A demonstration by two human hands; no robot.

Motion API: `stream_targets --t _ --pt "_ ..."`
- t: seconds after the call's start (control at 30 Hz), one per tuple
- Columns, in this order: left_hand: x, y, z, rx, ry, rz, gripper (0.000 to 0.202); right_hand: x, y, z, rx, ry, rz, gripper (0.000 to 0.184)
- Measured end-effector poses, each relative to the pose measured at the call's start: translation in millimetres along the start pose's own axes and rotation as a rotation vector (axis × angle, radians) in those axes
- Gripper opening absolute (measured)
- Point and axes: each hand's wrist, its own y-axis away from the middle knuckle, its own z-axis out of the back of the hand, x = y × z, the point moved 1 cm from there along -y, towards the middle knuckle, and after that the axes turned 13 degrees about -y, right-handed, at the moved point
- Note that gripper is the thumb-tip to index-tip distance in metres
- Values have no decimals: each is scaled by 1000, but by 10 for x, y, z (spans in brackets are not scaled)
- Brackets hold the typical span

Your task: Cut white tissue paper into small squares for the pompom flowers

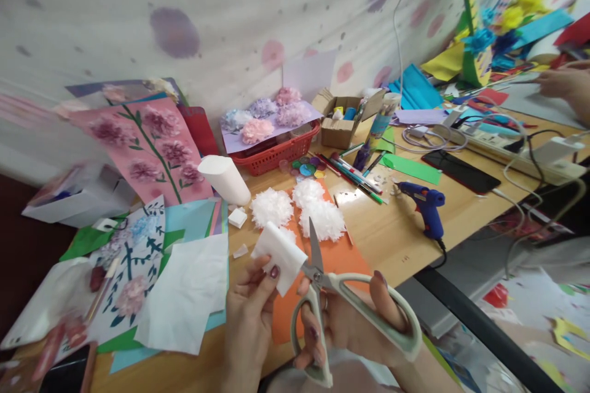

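My left hand [251, 313] pinches a folded stack of white tissue paper [279, 255] between thumb and fingers. My right hand [350, 319] grips grey-handled scissors [322, 295], blades apart, one blade pointing up beside the tissue. Just beyond them, three fluffy white tissue pompoms [299, 209] lie partly on an orange paper sheet [341, 258].
A wooden table [391, 239] holds a blue glue gun [426, 206], a red basket [276, 153] topped with pastel paper flowers, a cardboard box [338, 123], pens, a white tissue roll [224, 178], loose tissue sheets [188, 295], flower collages, a phone [461, 172] and a power strip. Another person's hand [566, 83] is at far right.
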Motion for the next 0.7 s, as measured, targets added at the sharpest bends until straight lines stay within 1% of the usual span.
stream_targets --t 0.13,0.3,0.4,0.53,0.6,0.7 --pt "-39 22 32 -23 -28 -14 44 -4 5 58 9 -47 19 74" --pt "-52 36 44 -31 -34 -63 51 -82 25 183 27 -123 40 63" --pt "-43 51 34 -15 -39 -112 55 -121 45 214 45 -164 39 60" --pt "-39 60 21 -19 -36 -176 56 -137 63 202 83 -181 58 58" --pt "-38 59 20 -7 -41 -194 55 -139 63 209 103 -198 60 58" --pt "-30 57 29 23 -55 -200 53 -140 53 256 110 -211 23 60"
